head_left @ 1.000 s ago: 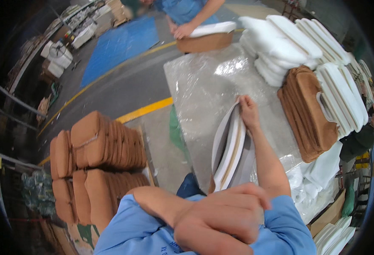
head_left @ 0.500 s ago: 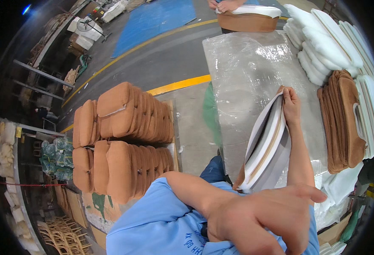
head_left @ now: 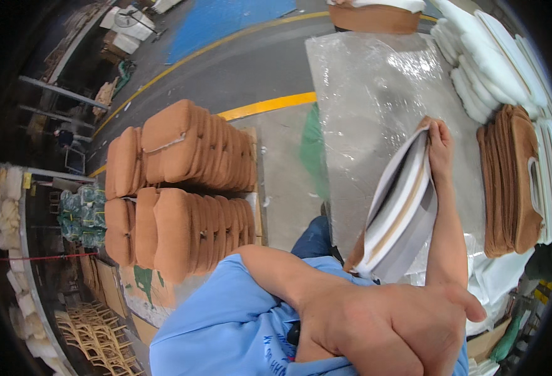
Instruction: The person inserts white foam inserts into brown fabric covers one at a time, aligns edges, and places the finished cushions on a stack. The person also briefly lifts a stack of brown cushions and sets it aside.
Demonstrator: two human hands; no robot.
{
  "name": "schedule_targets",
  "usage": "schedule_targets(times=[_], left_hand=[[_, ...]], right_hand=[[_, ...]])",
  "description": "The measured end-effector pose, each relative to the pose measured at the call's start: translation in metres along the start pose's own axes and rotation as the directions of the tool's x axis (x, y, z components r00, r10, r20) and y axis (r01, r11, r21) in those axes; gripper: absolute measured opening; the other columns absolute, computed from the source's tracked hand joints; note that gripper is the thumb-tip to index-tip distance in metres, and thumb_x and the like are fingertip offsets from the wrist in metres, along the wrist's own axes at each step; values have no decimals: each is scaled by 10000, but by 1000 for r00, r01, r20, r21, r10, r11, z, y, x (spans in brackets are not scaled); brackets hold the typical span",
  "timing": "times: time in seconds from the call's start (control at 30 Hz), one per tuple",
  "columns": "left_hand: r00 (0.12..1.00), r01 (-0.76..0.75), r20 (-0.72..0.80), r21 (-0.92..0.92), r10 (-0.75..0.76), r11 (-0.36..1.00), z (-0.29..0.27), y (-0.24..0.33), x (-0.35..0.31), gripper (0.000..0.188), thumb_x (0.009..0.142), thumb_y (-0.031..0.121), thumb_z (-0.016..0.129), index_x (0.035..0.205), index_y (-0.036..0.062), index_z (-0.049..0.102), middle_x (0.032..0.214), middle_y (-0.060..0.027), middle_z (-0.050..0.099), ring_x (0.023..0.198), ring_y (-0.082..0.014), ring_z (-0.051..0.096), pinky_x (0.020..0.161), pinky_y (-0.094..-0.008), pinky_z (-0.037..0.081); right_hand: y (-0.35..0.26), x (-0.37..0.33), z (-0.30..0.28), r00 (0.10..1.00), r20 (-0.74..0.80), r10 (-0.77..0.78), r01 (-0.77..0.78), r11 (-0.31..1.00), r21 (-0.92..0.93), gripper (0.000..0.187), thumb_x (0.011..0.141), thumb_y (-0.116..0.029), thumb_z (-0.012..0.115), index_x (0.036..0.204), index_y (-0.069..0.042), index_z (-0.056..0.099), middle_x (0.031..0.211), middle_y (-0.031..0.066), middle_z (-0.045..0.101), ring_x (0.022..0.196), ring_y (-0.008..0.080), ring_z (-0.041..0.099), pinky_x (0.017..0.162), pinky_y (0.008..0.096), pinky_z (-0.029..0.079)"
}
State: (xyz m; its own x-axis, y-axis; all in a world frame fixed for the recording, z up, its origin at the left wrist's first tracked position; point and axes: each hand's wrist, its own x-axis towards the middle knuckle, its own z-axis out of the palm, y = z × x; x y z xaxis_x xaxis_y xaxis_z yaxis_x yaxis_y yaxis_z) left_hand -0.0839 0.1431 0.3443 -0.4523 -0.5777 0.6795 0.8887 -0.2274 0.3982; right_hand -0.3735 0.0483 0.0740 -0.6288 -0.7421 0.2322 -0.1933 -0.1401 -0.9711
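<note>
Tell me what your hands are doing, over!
Right hand grips top edge of tilted seat pad on plastic-wrapped table. Left hand crossed over right arm, holding nothing. Nothing in the way.

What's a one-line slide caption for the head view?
Right hand tilts a white-and-tan seat pad on a plastic-covered table; left hand grips the right arm.

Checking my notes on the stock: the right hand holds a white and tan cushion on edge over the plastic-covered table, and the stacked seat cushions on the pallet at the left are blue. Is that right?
Not quite. In the head view the stacked seat cushions on the pallet are orange-brown, not blue. The rest holds: the right hand holds the white and tan cushion on edge over the plastic-covered table.
</note>
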Motion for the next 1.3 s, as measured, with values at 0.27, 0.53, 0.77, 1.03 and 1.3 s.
schedule_targets(times=[0.27, 0.53, 0.77, 1.03, 1.3], left_hand=[[913, -328, 230, -71, 336, 942, -11, -37, 13, 206, 1027, 219, 661, 900, 81, 745, 999, -108, 733, 838, -279, 672, 1040, -571, 441], [890, -454, 239, 543, 388, 707, -33, -24, 15, 67, 973, 119, 714, 999, 59, 698, 939, -109, 685, 859, -315, 708, 1026, -691, 468], [960, -272, 132, 654, 248, 705, -14, 0, 1, 135, 935, 90, 733, 1019, 10, 664, 838, -100, 608, 853, -358, 732, 1007, -757, 468], [972, -198, 53, 702, 227, 684, -1, 17, -10, 203, 900, 49, 741, 1039, -45, 626, 734, -94, 523, 843, -409, 758, 992, -825, 463], [956, -260, 106, 738, 274, 622, -2, 23, -12, 222, 925, 14, 700, 1121, -55, 622, 803, -128, 578, 921, -440, 749, 1070, -760, 447]], right_hand=[[17, 7, -8, 1000, 5, -4, 3, 997, 75, 242, 1122, -255, 557, 1077, -65, 700, 928, -80, 599, 858, 35, 498, 775, 216, 416], [-11, -3, 12, 993, -4, 122, -122, 990, -73, 268, 1105, -255, 550, 1077, -34, 699, 839, -61, 571, 772, 52, 491, 697, 242, 409], [-9, -2, -5, 997, -34, 70, -70, 998, -2, 237, 1108, -221, 571, 1078, -33, 711, 851, -73, 585, 780, 54, 502, 711, 242, 425], [-3, 0, -2, 994, -13, 111, -110, 992, 56, 244, 1114, -211, 559, 1089, -23, 711, 953, -44, 653, 878, 55, 543, 816, 231, 452], [-2, 0, 1, 997, 38, 66, -69, 994, 87, 263, 1118, -237, 559, 1061, -20, 695, 970, -33, 663, 901, 69, 555, 850, 239, 455]])
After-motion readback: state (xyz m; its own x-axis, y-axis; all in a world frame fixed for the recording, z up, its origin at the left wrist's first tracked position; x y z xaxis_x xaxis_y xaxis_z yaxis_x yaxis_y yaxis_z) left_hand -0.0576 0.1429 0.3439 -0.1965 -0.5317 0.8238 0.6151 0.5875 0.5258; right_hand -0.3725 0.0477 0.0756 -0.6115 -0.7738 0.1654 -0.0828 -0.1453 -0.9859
